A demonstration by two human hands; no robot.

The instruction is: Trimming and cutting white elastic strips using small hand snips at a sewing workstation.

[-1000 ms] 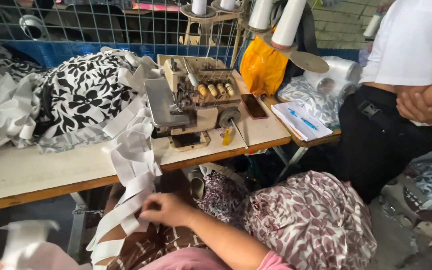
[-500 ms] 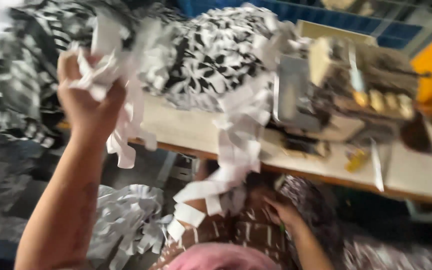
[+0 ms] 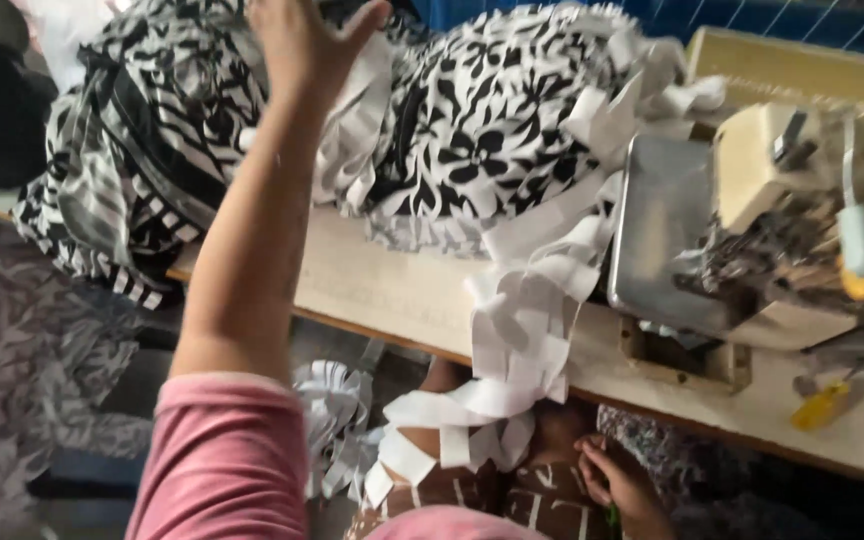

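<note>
Overhead, the left hand (image 3: 307, 45) reached up across the table with its fingers spread, resting on a heap of black-and-white patterned fabric (image 3: 472, 120) piled at the far side of the wooden sewing table (image 3: 392, 290); whether it gripped the cloth or only touched it could not be told. A pink sleeve (image 3: 222, 460) covered the upper arm. White fabric strips (image 3: 527, 320) ran from the heap over the table's near edge and hung down toward the person's lap, where more strips lay in a loose bunch (image 3: 337, 420). Below the table edge the right hand (image 3: 617, 480) sat low, fingers curled against brown patterned cloth (image 3: 522, 500), its hold unclear. To the right stood a cream sewing machine (image 3: 782, 200) with a steel plate (image 3: 662, 230), and near it a yellow-handled tool (image 3: 822, 405). Grey patterned fabric (image 3: 22, 340) lay at the left, beneath the table.
</note>
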